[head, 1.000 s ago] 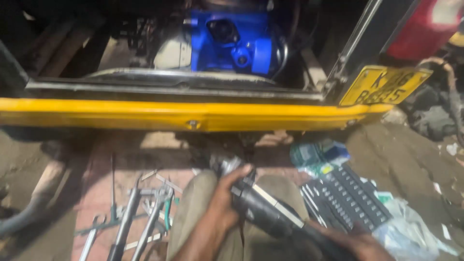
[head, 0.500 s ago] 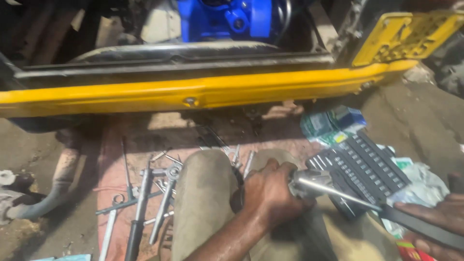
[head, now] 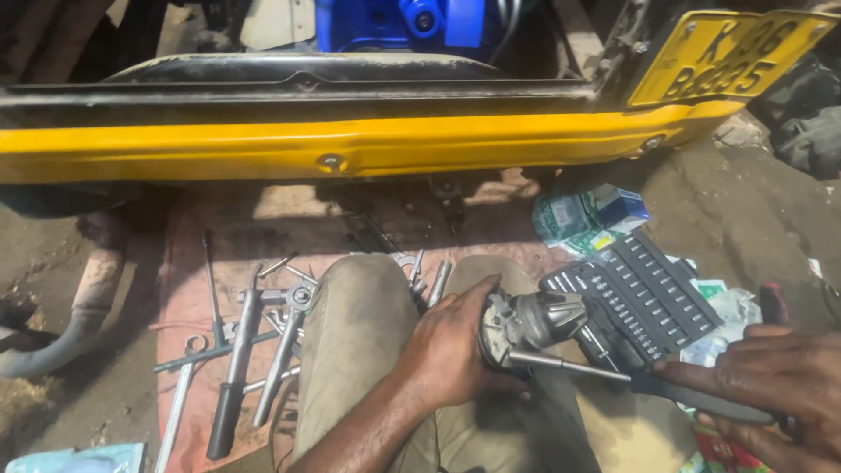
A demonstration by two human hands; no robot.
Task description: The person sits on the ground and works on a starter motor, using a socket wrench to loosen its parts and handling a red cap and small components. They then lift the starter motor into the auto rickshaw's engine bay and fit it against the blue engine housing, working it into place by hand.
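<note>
Both hands are busy over the person's lap. Left hand (head: 451, 346) is wrapped around the back end of a dark metal part (head: 526, 322), fingers closed tight on its flanged end, so the part's ribbed, tapering nose sticks out to the right of the knuckles. Right hand (head: 775, 381) is closed around the black handle of a screwdriver (head: 613, 377), whose bright shaft runs leftward and meets the underside of the part just beside the left palm; whether the tip is seated in anything I cannot tell, since the part hides it. Just beyond the right hand, past the shaft, lies an open socket set (head: 644, 293) in a dark case, and further out from it sits a crumpled green and white packet (head: 587, 215). Left of the left forearm, beyond the knee, several wrenches (head: 254, 342) and long bars lie scattered on a reddish mat (head: 188, 289). Ahead of both hands, well apart from them, a yellow bumper (head: 350, 149) spans the view, with a yellow plate (head: 727, 57) at its right end and a blue engine part (head: 412, 22) above it.
</note>
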